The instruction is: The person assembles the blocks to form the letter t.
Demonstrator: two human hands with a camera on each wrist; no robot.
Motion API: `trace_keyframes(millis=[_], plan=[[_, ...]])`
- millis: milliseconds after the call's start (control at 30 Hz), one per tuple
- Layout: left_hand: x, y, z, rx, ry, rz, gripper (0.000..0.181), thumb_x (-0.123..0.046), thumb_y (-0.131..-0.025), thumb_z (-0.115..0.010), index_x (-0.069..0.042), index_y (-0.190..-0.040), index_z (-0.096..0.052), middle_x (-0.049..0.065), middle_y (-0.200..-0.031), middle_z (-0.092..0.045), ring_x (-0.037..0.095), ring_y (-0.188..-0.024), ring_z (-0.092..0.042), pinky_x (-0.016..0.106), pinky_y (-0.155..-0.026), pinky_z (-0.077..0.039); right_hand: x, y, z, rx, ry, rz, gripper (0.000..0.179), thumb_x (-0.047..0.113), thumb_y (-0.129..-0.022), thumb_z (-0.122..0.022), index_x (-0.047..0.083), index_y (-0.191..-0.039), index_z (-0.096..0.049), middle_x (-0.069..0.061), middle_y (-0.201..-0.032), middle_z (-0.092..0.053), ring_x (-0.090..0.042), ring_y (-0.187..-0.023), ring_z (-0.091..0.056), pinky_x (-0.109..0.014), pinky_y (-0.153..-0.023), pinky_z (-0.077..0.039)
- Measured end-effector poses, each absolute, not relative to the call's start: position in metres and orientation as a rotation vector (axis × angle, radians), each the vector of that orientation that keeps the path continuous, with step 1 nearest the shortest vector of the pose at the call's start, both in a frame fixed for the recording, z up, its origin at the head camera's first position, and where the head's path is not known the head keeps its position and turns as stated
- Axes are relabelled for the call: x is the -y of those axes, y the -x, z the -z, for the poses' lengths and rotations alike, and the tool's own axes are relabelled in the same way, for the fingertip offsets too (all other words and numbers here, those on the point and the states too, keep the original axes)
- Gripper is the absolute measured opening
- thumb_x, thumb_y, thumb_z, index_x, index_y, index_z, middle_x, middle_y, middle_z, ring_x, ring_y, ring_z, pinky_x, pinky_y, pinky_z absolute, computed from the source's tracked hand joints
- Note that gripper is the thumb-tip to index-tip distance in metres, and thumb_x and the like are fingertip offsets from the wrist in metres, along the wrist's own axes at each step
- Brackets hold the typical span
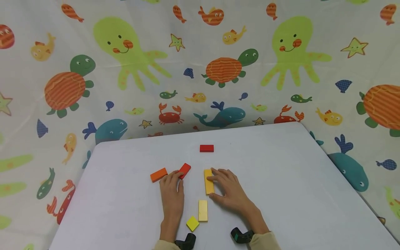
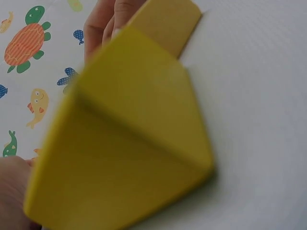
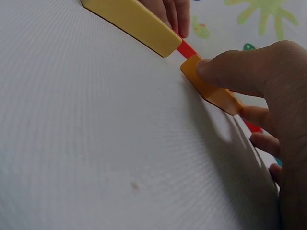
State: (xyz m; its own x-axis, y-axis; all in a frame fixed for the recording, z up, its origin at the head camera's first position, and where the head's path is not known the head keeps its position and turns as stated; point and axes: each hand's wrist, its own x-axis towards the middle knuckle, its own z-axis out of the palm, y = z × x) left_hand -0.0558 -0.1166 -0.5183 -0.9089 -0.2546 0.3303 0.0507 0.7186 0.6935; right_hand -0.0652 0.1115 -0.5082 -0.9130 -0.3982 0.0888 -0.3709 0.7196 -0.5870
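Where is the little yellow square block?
Low in the head view, the yellow square block sits slightly left of centre, just left of the pale yellow block.

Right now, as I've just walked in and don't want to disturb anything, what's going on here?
Someone is handling small blocks on a white table. The right hand holds a golden-yellow block between thumb and fingers. The left hand touches a red block, perhaps gripping it, with an orange block beside that hand. Closer in lie a pale yellow block and a bright yellow block; a dark red block lies farthest off.
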Motion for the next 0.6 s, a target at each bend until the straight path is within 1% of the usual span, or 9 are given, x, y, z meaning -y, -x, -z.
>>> trace_keyframes(millis=[167,300,400,500,600], plan=[[0.1152,0.0559,0.5184,2.552,-0.165,1.026,0.032,-0.001,-0.095,-0.072,-0.015,-0.124,-0.074,0.007,-0.137,-0.069,0.029,-0.128,-0.051,0.047,-0.108,-0.051,-0.1113,0.0644,0.5089,-2.868,0.642,0.976,0.053,0.042,-0.091,-0.072,0.028,-0.141,-0.063,0.001,-0.165,-0.045,-0.029,-0.153,-0.037,-0.063,-0.127,-0.020],[0.1132,0.0556,0.5184,2.578,-0.139,1.018,0.036,-0.004,-0.095,-0.073,-0.014,-0.129,-0.073,0.005,-0.142,-0.068,0.030,-0.130,-0.051,0.051,-0.109,-0.048,-0.1115,0.0645,0.5098,-2.881,0.646,0.967,0.053,0.042,-0.091,-0.072,0.029,-0.141,-0.063,0.002,-0.165,-0.045,-0.029,-0.153,-0.037,-0.063,-0.127,-0.020],[0.1122,0.0549,0.5181,2.612,-0.122,0.991,0.035,-0.006,-0.096,-0.072,-0.015,-0.130,-0.072,0.006,-0.147,-0.063,0.032,-0.133,-0.049,0.054,-0.109,-0.044,-0.1116,0.0645,0.5102,-2.881,0.646,0.967,0.053,0.042,-0.091,-0.072,0.029,-0.141,-0.063,0.002,-0.165,-0.045,-0.029,-0.153,-0.037,-0.063,-0.127,-0.020],[0.1118,0.0543,0.5174,2.625,-0.120,0.974,0.033,-0.007,-0.097,-0.070,-0.016,-0.129,-0.073,0.010,-0.144,-0.058,0.033,-0.132,-0.048,0.054,-0.106,-0.043,-0.1115,0.0646,0.5102,-2.878,0.651,0.975,0.053,0.042,-0.091,-0.072,0.028,-0.141,-0.063,0.001,-0.165,-0.045,-0.029,-0.153,-0.037,-0.063,-0.127,-0.019],[0.1117,0.0538,0.5157,2.625,-0.107,0.977,0.032,-0.006,-0.098,-0.068,-0.017,-0.127,-0.073,0.010,-0.137,-0.057,0.033,-0.129,-0.048,0.053,-0.104,-0.042,-0.1112,0.0648,0.5099,-2.883,0.656,0.972,0.053,0.042,-0.091,-0.072,0.028,-0.141,-0.063,0.001,-0.165,-0.046,-0.030,-0.153,-0.037,-0.063,-0.128,-0.019]])
